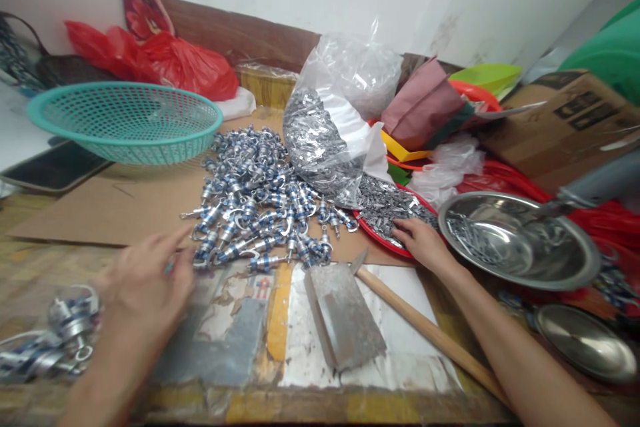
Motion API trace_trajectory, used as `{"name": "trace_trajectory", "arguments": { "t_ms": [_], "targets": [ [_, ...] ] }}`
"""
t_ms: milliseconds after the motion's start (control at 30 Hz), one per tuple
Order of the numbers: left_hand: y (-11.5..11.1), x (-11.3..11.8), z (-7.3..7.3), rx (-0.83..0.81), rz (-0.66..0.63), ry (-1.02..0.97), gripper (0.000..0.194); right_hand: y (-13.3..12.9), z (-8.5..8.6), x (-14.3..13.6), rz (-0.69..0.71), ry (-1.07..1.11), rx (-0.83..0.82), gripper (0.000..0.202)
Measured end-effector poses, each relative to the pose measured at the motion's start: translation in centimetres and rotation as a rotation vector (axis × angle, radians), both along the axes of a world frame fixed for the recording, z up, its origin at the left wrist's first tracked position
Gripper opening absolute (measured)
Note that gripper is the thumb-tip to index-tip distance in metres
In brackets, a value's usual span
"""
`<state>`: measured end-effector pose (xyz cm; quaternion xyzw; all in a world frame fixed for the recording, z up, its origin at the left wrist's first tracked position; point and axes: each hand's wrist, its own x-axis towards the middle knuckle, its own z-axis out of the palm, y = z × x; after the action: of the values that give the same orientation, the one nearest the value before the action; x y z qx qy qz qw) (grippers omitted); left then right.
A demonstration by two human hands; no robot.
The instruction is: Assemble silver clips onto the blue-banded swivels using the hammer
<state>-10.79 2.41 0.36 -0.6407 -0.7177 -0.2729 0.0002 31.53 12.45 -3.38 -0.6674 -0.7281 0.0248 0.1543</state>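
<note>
My left hand (147, 287) is blurred, its index finger and thumb apart, at the near left edge of a heap of silver-and-blue metal fittings (250, 207) with small rings and curved hooks. A teal speck shows between those fingers, too smeared to name. With fingers spread, my right hand (423, 243) touches small grey metal pieces (395, 203) in a red plate (373, 233); its fingertips are partly hidden. Between my hands lie a metal block (345, 317) and a hammer (425, 323) with a wooden handle. More fittings (70, 320) rest left of my left wrist.
A clear bag (320, 140) of metal pieces leans behind the plate. On the left sits a turquoise basket (125, 123) over cardboard (150, 203). To the right are a steel bowl (520, 240), a round metal lid-like disc (585, 340), a grey-handled tool (600, 180) and a carton (565, 127).
</note>
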Motion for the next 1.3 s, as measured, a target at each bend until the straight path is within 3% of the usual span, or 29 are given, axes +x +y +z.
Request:
{"name": "trace_trajectory", "arguments": {
  "t_ms": [100, 200, 333, 400, 500, 667, 767, 833, 933, 1100, 1300],
  "targets": [
    [0.8, 1.4, -0.9, -0.107, 0.04, 0.007, 0.037, 0.0, 0.1, -0.6, -0.021, 0.018, -0.007, 0.022],
    [1.0, 1.6, -1.2, -0.091, 0.129, -0.033, 0.032, -0.2, 0.2, -1.0, -0.049, 0.087, 0.029, 0.022],
    [0.1, 2.5, 0.2, 0.069, 0.138, -0.183, 0.027, -0.5, 0.6, -0.9, -0.139, 0.26, 0.162, 0.021],
    [-0.5, 3.9, 1.0, 0.153, 0.119, -0.28, 0.025, -0.8, 1.1, -1.0, -0.178, 0.369, 0.26, 0.025],
    [-1.3, 6.6, 1.7, 0.155, 0.027, -0.439, 0.02, -2.0, 2.2, -2.6, -0.154, 0.527, 0.374, 0.029],
    [-2.4, 9.9, 1.0, -0.064, -0.298, -0.744, 0.006, -7.0, 4.6, -8.7, 0.083, 0.687, 0.361, 0.013],
    [-2.9, 10.8, -0.2, -0.171, -0.487, -0.863, 0.012, -10.2, 5.2, -12.1, 0.415, 0.736, 0.296, 0.015],
    [-3.2, 11.2, -1.1, -0.162, -0.525, -0.851, 0.01, -11.6, 5.3, -13.4, 0.566, 0.734, 0.287, 0.022],
    [-3.6, 11.8, -1.8, -0.122, -0.483, -0.812, 0.012, -12.4, 5.3, -13.8, 0.613, 0.689, 0.28, 0.022],
    [-3.8, 12.5, -1.2, -0.087, -0.473, -0.806, 0.007, -12.4, 5.7, -12.9, 0.678, 0.607, 0.2, 0.022],
    [-3.8, 12.8, -1.1, -0.192, -0.237, -0.952, 0.014, -12.5, 5.8, -12.6, 0.605, 0.579, 0.21, 0.015]
  ]
}}
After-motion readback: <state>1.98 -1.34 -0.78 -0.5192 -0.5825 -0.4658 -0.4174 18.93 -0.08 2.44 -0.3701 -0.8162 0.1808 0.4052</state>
